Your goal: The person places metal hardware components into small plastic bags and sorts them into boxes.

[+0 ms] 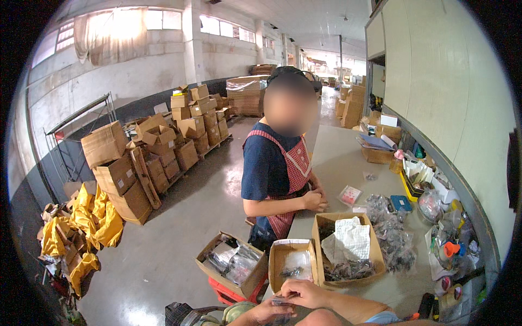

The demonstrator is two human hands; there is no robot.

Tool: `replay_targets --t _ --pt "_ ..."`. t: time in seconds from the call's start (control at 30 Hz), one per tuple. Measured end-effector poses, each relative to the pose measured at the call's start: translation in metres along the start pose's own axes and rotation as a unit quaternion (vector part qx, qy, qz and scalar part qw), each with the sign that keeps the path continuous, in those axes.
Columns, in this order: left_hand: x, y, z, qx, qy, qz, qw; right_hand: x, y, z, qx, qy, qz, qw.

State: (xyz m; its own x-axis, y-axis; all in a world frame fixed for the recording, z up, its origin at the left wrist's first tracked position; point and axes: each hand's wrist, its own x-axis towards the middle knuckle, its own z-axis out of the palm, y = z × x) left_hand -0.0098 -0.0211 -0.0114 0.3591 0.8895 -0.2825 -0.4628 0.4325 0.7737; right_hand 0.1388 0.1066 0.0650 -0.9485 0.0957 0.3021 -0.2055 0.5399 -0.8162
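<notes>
At the lower edge my left hand (265, 312) is closed around a small dark item in what looks like clear plastic (279, 300). My right hand (303, 294) reaches in from the right with its fingers pinched at the same item; its exact kind is too small to make out. Just beyond my hands stands a small open cardboard box (275, 263) with a few small dark pieces in plastic. To its right, a larger cardboard box (377, 251) holds many dark pieces under a crumpled white sheet (348, 239).
A box of plastic-bagged items (206, 265) rests on a red stool (224, 293) at left. A co-worker (277, 168) in a red checked apron stands across, hands together. Clear bags (397, 239) and tape rolls (454, 293) lie on the table (340, 149). Stacked cartons (122, 182) line the wall.
</notes>
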Motion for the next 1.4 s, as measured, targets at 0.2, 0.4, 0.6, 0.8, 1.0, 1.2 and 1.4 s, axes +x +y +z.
replay_targets --t 0.2,0.4,0.6,0.8,1.0,1.2,1.4 --pt "-0.007 0.003 0.015 -0.052 -0.055 0.104 0.992 -0.011 0.008 0.015 0.097 0.031 -0.036 0.994" --pt "-0.002 -0.003 0.005 -0.112 -0.092 0.117 0.982 -0.009 -0.005 0.003 -0.102 -0.023 -0.029 0.994" --pt "-0.008 -0.012 0.005 -0.124 -0.083 0.06 0.987 -0.005 -0.012 0.004 -0.198 -0.042 -0.069 0.977" --pt "-0.012 0.003 0.014 -0.074 -0.082 0.121 0.986 0.002 -0.034 0.002 -0.13 -0.078 -0.047 0.987" --pt "-0.014 0.016 0.023 -0.041 -0.067 0.174 0.982 0.004 -0.033 0.028 -0.167 -0.031 -0.033 0.985" --pt "-0.021 0.029 0.025 0.028 0.04 0.289 0.956 0.011 -0.035 0.021 -0.04 0.046 0.048 0.997" --pt "-0.018 0.029 0.013 0.093 0.155 0.287 0.941 0.014 -0.023 0.011 -0.111 0.126 0.09 0.982"
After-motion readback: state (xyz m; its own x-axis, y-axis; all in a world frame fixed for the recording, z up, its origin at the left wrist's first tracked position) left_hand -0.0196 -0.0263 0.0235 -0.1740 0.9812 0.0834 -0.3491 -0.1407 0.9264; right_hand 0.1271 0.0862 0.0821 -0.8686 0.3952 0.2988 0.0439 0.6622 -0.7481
